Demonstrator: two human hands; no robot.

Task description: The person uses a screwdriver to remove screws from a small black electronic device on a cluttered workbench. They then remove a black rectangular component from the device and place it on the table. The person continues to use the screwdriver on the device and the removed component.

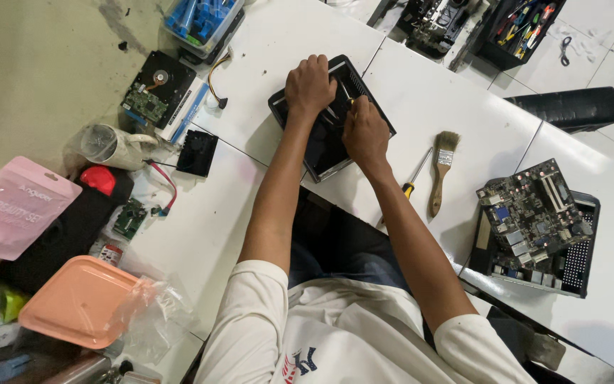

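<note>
Mostly hidden under two hands, black panel (323,146); left hand (309,87) fisted on it, right hand (364,131) pinching an unclear tool.

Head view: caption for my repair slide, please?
Both hands, left and right, work on a black case; brush and motherboard alongside.

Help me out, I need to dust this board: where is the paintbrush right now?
In the head view the paintbrush lies on the white table, to the right of the right hand, between a yellow-handled screwdriver and the circuit board.
</note>
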